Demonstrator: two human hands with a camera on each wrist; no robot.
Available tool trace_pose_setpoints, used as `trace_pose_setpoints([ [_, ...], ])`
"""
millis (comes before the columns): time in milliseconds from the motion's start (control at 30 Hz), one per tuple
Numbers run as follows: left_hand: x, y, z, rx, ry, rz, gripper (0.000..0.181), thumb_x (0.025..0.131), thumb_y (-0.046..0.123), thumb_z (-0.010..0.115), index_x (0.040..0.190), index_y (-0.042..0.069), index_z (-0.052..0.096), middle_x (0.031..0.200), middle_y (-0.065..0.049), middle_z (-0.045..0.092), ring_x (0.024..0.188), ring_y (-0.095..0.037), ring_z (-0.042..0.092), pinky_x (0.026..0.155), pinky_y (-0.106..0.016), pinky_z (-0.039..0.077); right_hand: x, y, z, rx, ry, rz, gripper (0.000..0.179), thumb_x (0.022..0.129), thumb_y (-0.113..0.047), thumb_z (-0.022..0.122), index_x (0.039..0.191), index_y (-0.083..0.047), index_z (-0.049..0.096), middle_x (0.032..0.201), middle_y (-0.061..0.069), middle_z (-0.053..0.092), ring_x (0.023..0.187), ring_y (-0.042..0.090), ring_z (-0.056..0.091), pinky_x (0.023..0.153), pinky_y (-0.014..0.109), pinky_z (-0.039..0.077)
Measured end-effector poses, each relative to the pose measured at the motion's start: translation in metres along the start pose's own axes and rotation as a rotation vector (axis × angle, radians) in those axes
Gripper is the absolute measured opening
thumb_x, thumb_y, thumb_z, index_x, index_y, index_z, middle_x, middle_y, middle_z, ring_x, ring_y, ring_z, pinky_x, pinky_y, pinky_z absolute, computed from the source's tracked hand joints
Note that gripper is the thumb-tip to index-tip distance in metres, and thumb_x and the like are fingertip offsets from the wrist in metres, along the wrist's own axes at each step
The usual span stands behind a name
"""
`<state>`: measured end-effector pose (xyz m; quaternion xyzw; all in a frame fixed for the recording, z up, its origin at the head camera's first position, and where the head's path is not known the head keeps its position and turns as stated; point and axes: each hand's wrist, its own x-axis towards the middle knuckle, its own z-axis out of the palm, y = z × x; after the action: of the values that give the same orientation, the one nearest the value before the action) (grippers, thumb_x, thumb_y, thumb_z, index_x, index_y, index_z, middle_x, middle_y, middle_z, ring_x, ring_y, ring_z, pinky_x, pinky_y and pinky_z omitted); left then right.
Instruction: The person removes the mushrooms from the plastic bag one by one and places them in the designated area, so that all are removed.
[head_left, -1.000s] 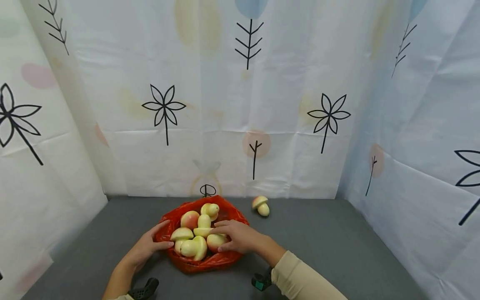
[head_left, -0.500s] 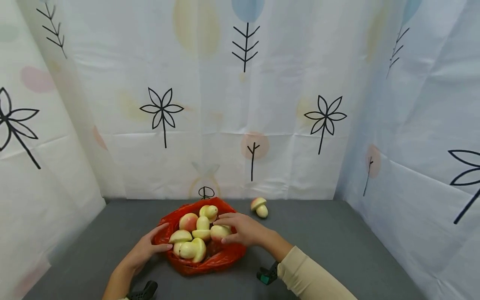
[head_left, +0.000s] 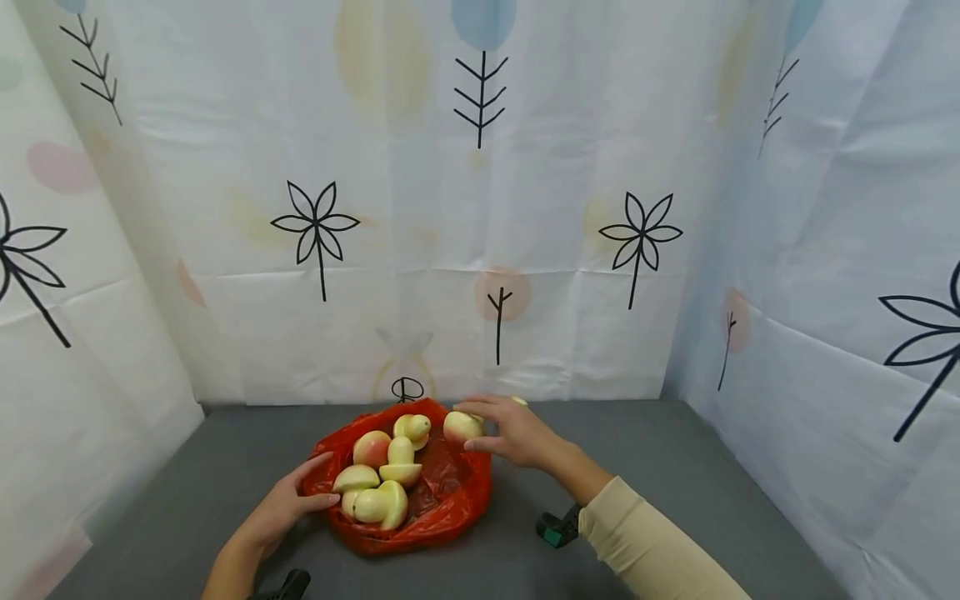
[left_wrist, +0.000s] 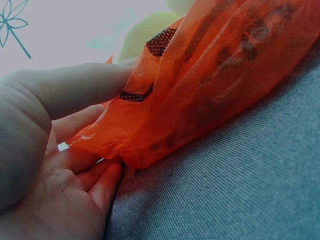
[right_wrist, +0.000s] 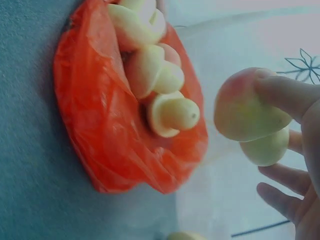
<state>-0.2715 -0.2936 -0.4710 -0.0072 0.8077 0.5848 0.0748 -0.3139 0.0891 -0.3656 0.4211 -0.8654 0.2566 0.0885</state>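
Your right hand [head_left: 519,431] pinches one mushroom-shaped piece [right_wrist: 245,107] between thumb and fingers, raised just left of your knuckles and near the far right rim of the red plastic bag [head_left: 457,518]. From that hand the bag lies to the left and toward you; a loose mushroom [head_left: 520,401] sits just beyond it, mostly covered, and your right is the nearer hand to both pieces. In the right wrist view, the held piece's long axis runs from a blushed cap under your thumb to a stem by your fingers, though its tilt is hard to judge. Your left hand [head_left: 279,507], well apart, grips the bag's left edge; the other mushrooms [head_left: 401,473] lie inside, between your hands.
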Motion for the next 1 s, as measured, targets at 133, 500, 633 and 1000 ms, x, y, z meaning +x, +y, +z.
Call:
trace_pose_setpoints([
  [133, 0.0, 0.0, 0.0, 0.002, 0.0, 0.006, 0.083, 0.089, 0.026, 0.073, 0.153, 0.005, 0.024, 0.154, -0.031, 0.014, 0.138, -0.05, 0.015, 0.107, -0.064, 0.022, -0.001, 0.006, -0.007, -0.026, 0.089, -0.015, 0.054, 0.087, -0.034, 0.073, 0.136, -0.014, 0.059, 0.139, 0.008, 0.052, 0.127, 0.028, 0.048, 0.096, 0.046, 0.047],
  [500, -0.004, 0.002, -0.001, -0.011, -0.026, 0.032, 0.081, 0.089, 0.024, 0.072, 0.153, 0.004, 0.025, 0.154, -0.03, 0.014, 0.139, -0.05, 0.016, 0.107, -0.062, 0.026, -0.001, 0.024, -0.021, -0.047, 0.282, -0.007, 0.056, 0.083, -0.033, 0.077, 0.133, -0.013, 0.061, 0.133, 0.006, 0.058, 0.119, 0.024, 0.055, 0.088, 0.043, 0.051],
  [633, -0.004, 0.003, 0.0, -0.015, -0.026, 0.029, 0.081, 0.09, 0.024, 0.071, 0.153, 0.003, 0.025, 0.154, -0.03, 0.013, 0.139, -0.05, 0.015, 0.107, -0.062, 0.025, 0.0, 0.032, -0.026, -0.051, 0.349, -0.019, 0.054, 0.083, -0.031, 0.078, 0.132, -0.014, 0.062, 0.13, 0.003, 0.06, 0.111, 0.019, 0.059, 0.079, 0.04, 0.053],
  [1000, -0.004, 0.004, 0.0, -0.019, -0.025, 0.027, 0.08, 0.09, 0.024, 0.071, 0.153, 0.004, 0.025, 0.155, -0.03, 0.012, 0.139, -0.05, 0.014, 0.108, -0.062, 0.023, -0.01, 0.058, -0.022, -0.009, 0.553, 0.08, 0.053, 0.083, -0.023, 0.078, 0.13, -0.006, 0.062, 0.127, 0.01, 0.062, 0.107, 0.026, 0.06, 0.071, 0.045, 0.054],
])
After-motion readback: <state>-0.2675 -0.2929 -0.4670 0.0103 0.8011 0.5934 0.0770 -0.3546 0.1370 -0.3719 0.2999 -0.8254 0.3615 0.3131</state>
